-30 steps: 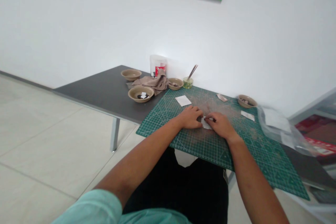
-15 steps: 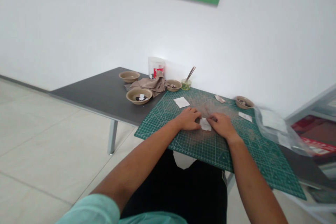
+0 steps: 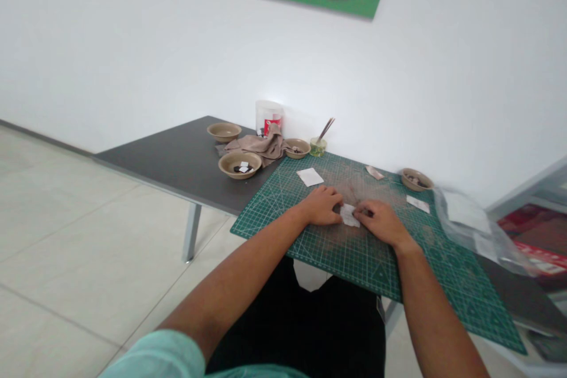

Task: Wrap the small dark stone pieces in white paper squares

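Observation:
A small, creased piece of white paper (image 3: 349, 216) lies on the green cutting mat (image 3: 310, 240) between my two hands. My left hand (image 3: 323, 205) holds its left edge, with curled fingers and thumb close to the mat. At the right edge, my right hand (image 3: 378, 221) is closed in a pinch on the paper; whether anything else is between those fingertips is hidden. Brownish powder is smeared over the mat around both hands. Farther back to the left lies a flat white square (image 3: 310, 176).
Left of the mat stand a bowl with white and dark pieces (image 3: 240, 165), another bowl (image 3: 224, 132), a brown cloth (image 3: 261, 146) and a clear tub (image 3: 269, 118). Sticks lean in a small glass jar (image 3: 318, 147). At right are a bowl with lumps (image 3: 416, 179) and a plastic bag (image 3: 487, 230).
The view has shifted slightly, so everything sits a little lower and farther right. My right fingers have moved slightly over the paper's right edge; my left hand stays at its left edge.

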Available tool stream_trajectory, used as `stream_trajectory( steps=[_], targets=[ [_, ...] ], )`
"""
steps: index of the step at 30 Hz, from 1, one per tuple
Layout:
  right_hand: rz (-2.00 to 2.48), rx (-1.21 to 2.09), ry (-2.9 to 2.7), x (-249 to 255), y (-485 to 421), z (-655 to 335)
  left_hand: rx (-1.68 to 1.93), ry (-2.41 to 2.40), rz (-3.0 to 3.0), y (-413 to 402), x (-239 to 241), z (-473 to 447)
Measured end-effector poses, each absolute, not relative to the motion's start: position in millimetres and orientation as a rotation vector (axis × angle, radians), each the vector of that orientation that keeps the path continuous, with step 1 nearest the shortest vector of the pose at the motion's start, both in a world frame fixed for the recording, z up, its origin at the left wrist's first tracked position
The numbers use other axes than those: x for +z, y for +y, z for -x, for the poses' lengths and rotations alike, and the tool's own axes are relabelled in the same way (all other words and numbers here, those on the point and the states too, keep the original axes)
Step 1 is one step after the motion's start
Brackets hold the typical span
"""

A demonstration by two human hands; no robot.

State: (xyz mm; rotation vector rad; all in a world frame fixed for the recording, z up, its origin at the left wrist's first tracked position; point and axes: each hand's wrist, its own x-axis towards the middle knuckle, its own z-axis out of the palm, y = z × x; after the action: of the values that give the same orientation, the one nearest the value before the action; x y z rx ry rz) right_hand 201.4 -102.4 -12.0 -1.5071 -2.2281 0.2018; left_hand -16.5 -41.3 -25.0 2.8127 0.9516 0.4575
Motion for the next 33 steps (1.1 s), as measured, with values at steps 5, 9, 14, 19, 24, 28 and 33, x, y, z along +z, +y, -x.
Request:
stream_trajectory(
  steps=[5,9,14,19,24,28,33],
  targets=[
    [1.463,0.224,-2.251,-17.0,-102.7,-192.7,0.459,0.949,-2.817,-41.5,-25.5,15.8],
    [1.538,0.170,-2.172,-14.6,-99.9,-199.1,0.450,0.949,-2.820,-42.0,-24.8,16.5],
    [1.409,0.312,-2.299,-12.2,-106.7,-194.6,0.448,0.950,-2.821,-42.7,-24.5,16.7],
    [1.526,0.226,-2.163,-13.0,-101.8,-197.7,0.440,0.964,-2.810,-42.6,-25.3,16.0],
    [1.457,0.354,-2.264,-8.3,-112.3,-199.6,0.432,0.959,-2.807,-43.1,-23.0,16.3],
    [1.486,0.295,-2.206,-11.4,-110.1,-196.2,0.452,0.959,-2.797,-42.6,-24.3,16.1],
    [1.534,0.251,-2.181,-7.6,-109.8,-205.4,0.472,0.954,-2.803,-42.7,-24.9,16.4]
  ],
)
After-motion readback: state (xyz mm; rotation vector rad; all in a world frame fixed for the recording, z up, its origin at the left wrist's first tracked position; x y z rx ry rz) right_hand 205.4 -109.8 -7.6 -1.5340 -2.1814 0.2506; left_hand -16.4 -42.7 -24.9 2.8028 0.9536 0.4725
